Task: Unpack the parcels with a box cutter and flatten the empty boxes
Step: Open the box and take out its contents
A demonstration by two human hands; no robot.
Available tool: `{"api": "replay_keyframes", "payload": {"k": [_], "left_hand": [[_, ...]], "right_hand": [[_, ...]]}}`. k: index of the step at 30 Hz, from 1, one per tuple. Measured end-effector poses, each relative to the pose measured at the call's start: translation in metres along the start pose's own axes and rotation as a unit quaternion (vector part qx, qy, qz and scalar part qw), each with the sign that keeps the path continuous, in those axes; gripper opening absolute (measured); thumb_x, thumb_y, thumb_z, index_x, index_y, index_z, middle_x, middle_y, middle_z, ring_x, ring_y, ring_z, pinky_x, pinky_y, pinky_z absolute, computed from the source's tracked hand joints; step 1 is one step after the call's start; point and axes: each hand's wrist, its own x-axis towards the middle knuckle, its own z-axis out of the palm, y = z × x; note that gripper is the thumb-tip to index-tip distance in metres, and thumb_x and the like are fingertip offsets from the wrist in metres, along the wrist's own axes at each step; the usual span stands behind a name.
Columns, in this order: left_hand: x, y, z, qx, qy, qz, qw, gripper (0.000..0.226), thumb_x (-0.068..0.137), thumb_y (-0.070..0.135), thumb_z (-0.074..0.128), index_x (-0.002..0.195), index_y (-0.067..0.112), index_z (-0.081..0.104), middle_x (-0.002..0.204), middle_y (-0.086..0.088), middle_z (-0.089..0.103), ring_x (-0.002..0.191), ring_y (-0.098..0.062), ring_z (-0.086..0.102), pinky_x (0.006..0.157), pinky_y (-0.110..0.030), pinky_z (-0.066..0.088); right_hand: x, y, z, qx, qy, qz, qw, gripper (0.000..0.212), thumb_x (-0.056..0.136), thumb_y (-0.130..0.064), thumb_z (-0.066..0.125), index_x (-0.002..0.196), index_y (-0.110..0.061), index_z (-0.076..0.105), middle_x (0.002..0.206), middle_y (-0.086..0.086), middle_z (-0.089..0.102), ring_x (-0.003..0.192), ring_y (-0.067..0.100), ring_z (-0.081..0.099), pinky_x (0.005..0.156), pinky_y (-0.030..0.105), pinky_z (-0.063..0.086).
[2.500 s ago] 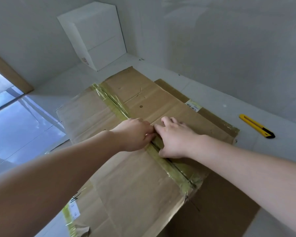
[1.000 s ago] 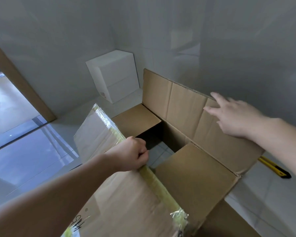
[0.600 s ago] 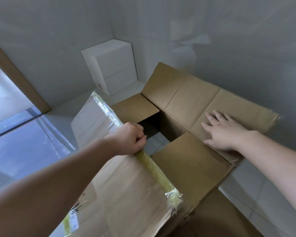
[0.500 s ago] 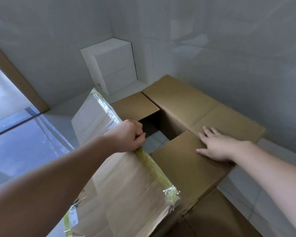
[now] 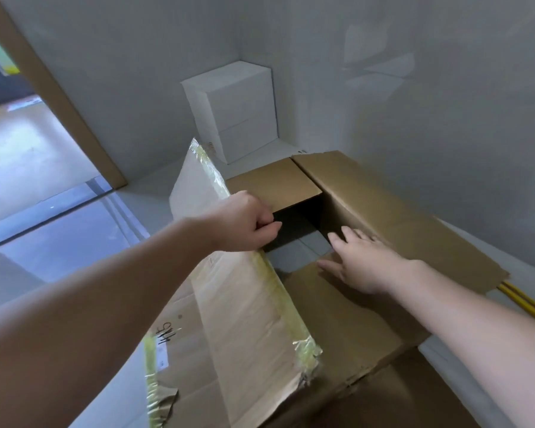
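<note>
Pale floor tiles [image 5: 112,230] and plain grey walls frame the scene, with a wood-trimmed doorway [image 5: 59,97] along the left side. On the floor, near the corner where the two walls meet, sits the large brown cardboard box [image 5: 368,329], its top open and floor tile visible through the dark opening at its middle. The left hand [image 5: 244,223] grips the taped edge of the left flap [image 5: 244,304], fingers curled around it, holding that flap raised and tilted; yellowish tape [image 5: 278,291] runs along its rim. The right hand [image 5: 362,261] lies flat, fingers straight and spread, where the near flap meets the right flap [image 5: 399,217], which is folded outward toward the wall. A far flap [image 5: 275,186] lies nearly level beyond the opening. The yellow box cutter [image 5: 525,304] rests on the floor at the right edge of the box, partly hidden by the right flap and forearm. A white box [image 5: 235,115] stands in the wall corner, just beyond the cardboard box.
</note>
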Motion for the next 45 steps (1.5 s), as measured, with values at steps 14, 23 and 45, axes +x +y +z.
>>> {"api": "replay_keyframes", "payload": {"k": [14, 23, 45], "left_hand": [[-0.152, -0.025, -0.03, 0.248, -0.275, -0.429, 0.824, 0.031, 0.085, 0.047, 0.053, 0.089, 0.017, 0.063, 0.096, -0.003, 0.064, 0.081, -0.024, 0.058, 0.068, -0.028, 0.047], [-0.128, -0.029, 0.041, 0.088, -0.125, -0.38, 0.912, 0.038, 0.093, 0.045, 0.047, 0.109, 0.012, 0.056, 0.106, -0.004, 0.057, 0.092, -0.024, 0.058, 0.076, -0.032, 0.048], [-0.052, -0.022, 0.09, 0.062, -0.294, -0.182, 0.936, 0.057, 0.094, 0.044, 0.049, 0.143, 0.018, 0.036, 0.137, -0.006, 0.046, 0.117, -0.025, 0.052, 0.098, -0.034, 0.044]], "right_hand": [[0.015, -0.112, -0.002, -0.005, -0.006, -0.147, 0.989, 0.066, 0.096, -0.062, 0.027, 0.147, -0.021, 0.031, 0.15, 0.006, 0.036, 0.138, 0.026, 0.034, 0.112, 0.041, 0.029], [0.003, -0.089, 0.007, -0.053, -0.061, -0.097, 0.992, 0.052, 0.099, -0.055, 0.024, 0.127, -0.021, 0.051, 0.131, 0.003, 0.055, 0.122, 0.024, 0.049, 0.109, 0.041, 0.029], [-0.095, -0.047, 0.032, -0.177, -0.381, 0.002, 0.908, 0.113, 0.054, -0.077, 0.072, 0.145, -0.027, 0.029, 0.142, -0.002, 0.046, 0.126, 0.025, 0.049, 0.101, 0.042, 0.043]]}}
